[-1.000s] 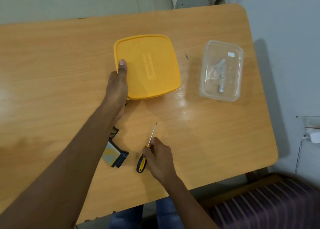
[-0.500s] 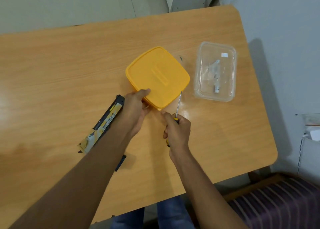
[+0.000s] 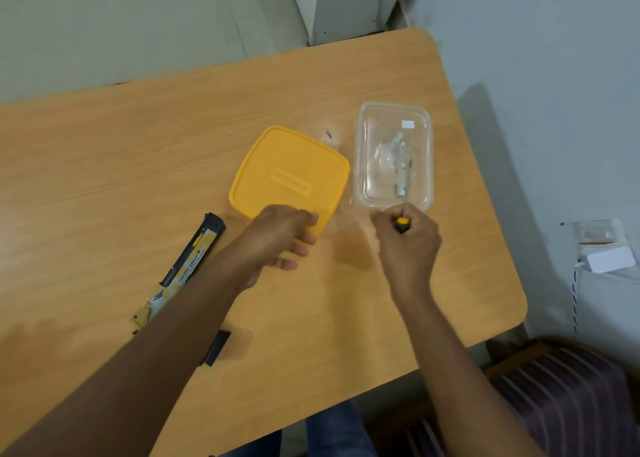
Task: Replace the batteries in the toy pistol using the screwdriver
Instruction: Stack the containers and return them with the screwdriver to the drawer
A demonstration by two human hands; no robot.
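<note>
The toy pistol [image 3: 188,261], black with yellow and white markings, lies on the wooden table [image 3: 104,179] at the left, partly hidden by my left forearm. My left hand [image 3: 277,238] hovers with relaxed fingers over the near corner of the yellow lid [image 3: 287,172], holding nothing. My right hand [image 3: 407,242] grips the screwdriver [image 3: 402,223] by its black and yellow handle; its thin shaft points up toward the clear plastic container [image 3: 394,155], where a battery [image 3: 401,172] and crumpled wrap lie.
A small black cover piece [image 3: 216,347] lies near the table's front edge beside my left arm. A small dark speck [image 3: 327,133] sits beyond the lid. A striped chair seat [image 3: 561,397] stands at the lower right, off the table.
My left hand has let go of the yellow lid, which now lies further right. My right hand has carried the screwdriver right and up, to the clear container's near edge.
</note>
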